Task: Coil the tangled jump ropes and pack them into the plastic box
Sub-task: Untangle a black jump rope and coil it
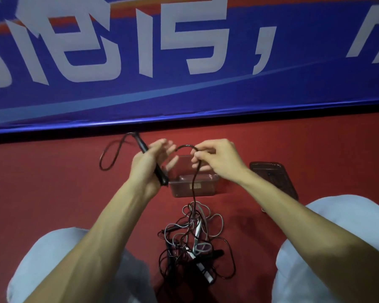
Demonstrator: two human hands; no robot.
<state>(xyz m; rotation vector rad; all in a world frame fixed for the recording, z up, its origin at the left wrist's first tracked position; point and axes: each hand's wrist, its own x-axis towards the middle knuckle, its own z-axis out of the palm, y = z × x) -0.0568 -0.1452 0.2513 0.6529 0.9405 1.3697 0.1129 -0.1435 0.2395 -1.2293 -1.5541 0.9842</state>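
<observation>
Stood at the coiling step: gripped black handle point(162, 179) in left hand point(149, 165), pinched cord point(194, 184) between right fingers point(202, 149); likely needed slack from tangle point(195, 243) next.

plastic box point(193, 188) on floor point(53, 182), centre, under both hands. lid point(274, 178) on floor right of box, apart from it. tangle of jump ropes point(195, 241) on floor in front of box, between knees point(59, 259). left hand point(150, 165) over box's left edge, handle point(162, 179) in it. right hand point(219, 158) over box's right side. cord point(194, 184) arches between hands, hangs from right hand across box into tangle. banner point(184, 62) behind all, along floor's far edge.
</observation>
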